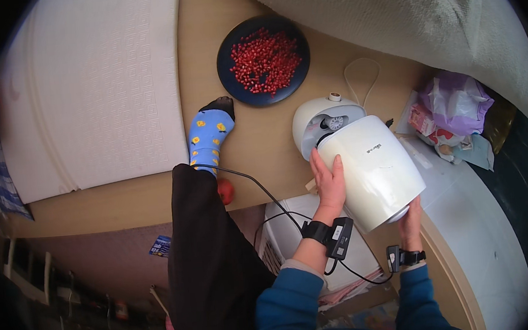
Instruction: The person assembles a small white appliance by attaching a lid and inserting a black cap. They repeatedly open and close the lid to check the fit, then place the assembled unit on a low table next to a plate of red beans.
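Observation:
A glossy white plastic tank (379, 171), part of a small appliance, is tilted between my two hands. My left hand (329, 181) lies along its left side, fingers pressed near the far end and thumb up on the wall. My right hand (411, 220) cups its near right end, partly hidden under it. Just beyond, touching or nearly touching the tank, sits a rounded white base (311, 115). It has an open hollow with a pale slotted disc inside and a small brown-topped knob (334, 97). A thin white cord (361, 63) loops behind it.
A dark blue plate (229, 74) with red pomegranate seeds stands on the wooden surface (203, 21). My socked foot (209, 135) rests there, beside a red fruit (225, 191). A white padded mat (97, 97) lies left; a purple plastic bag (457, 103) lies right, below a pale blanket (388, 6).

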### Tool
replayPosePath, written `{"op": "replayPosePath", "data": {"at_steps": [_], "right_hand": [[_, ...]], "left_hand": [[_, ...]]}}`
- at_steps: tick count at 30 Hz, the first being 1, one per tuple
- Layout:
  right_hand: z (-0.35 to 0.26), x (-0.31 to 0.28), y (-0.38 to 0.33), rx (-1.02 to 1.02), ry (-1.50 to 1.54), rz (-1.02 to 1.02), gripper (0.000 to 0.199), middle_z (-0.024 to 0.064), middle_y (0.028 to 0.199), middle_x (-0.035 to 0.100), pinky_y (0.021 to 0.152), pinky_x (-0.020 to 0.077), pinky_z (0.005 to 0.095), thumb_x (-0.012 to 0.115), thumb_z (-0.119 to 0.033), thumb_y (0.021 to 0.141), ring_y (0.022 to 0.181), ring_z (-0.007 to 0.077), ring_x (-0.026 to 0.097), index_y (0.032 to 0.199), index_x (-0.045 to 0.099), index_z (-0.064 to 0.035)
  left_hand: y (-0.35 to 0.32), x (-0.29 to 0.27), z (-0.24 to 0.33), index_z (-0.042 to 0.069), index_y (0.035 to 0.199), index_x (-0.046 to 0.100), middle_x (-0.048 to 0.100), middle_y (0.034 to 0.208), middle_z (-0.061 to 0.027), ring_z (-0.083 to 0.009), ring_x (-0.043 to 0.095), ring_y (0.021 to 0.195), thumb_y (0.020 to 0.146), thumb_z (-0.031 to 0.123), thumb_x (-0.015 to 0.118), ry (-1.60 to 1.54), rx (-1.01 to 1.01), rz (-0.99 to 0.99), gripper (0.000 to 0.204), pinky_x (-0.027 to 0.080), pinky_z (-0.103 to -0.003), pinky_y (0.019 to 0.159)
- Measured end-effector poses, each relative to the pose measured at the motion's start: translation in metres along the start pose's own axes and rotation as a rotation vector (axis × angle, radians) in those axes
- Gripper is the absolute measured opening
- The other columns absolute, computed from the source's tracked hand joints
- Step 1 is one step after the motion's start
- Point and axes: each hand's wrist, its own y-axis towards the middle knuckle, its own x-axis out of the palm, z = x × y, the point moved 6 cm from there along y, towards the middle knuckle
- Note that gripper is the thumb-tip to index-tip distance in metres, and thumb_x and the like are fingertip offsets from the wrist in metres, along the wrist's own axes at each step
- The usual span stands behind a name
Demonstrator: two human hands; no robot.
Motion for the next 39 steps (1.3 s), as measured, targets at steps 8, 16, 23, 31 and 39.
{"op": "replayPosePath", "data": {"at_steps": [8,16,23,31,39], "right_hand": [[0.017,-0.006,-0.002,0.123,0.220,0.041,0.050,0.0109,0.136,0.049,0.104,0.0395,0.0356,0.042,-0.033,0.101,0.126,0.0227,0.047,0.139,0.037,0.0003],[0.025,-0.018,0.001,0.212,0.231,0.072,0.048,0.0128,0.131,0.054,0.097,0.0476,0.0366,0.045,-0.032,0.099,0.116,0.0254,0.056,0.134,0.042,0.0015],[0.033,-0.022,-0.009,0.177,0.181,0.102,0.047,0.0139,0.130,0.054,0.096,0.0490,0.0377,0.047,-0.028,0.099,0.115,0.0261,0.056,0.135,0.042,0.0015],[0.024,-0.020,0.001,0.103,0.096,-0.080,0.042,0.0113,0.124,0.058,0.084,0.0541,0.0364,0.042,-0.031,0.101,0.108,0.0233,0.060,0.131,0.043,-0.0019],[0.005,-0.005,-0.007,-0.070,-0.106,-0.048,0.035,-0.0006,0.101,0.059,0.058,0.0469,0.0234,0.038,-0.035,0.102,0.079,0.0090,0.058,0.127,0.044,-0.0113]], "left_hand": [[-0.025,0.015,0.015,-0.005,0.145,0.013,0.015,0.148,-0.0341,-0.0489,0.018,0.137,0.087,0.035,0.062,0.120,0.167,0.096,0.086,0.019,-0.052,0.112],[-0.043,0.021,0.047,-0.006,0.146,0.012,0.014,0.146,-0.0371,-0.0515,0.018,0.135,0.082,0.041,0.066,0.319,0.274,0.050,0.096,0.019,-0.056,0.109],[-0.057,0.028,0.048,-0.004,0.147,0.005,0.001,0.151,-0.0330,-0.0502,0.003,0.140,0.085,0.042,0.063,0.295,0.297,-0.028,0.097,0.012,-0.064,0.108],[-0.046,0.028,0.035,-0.004,0.147,0.006,0.004,0.153,-0.0290,-0.0506,0.007,0.140,0.091,0.043,0.054,0.287,0.268,-0.057,0.088,0.015,-0.064,0.108],[-0.038,0.011,0.016,-0.007,0.146,0.006,0.006,0.150,-0.0345,-0.0521,0.008,0.139,0.094,0.045,0.048,0.114,0.280,-0.016,0.085,0.013,-0.058,0.111]]}}
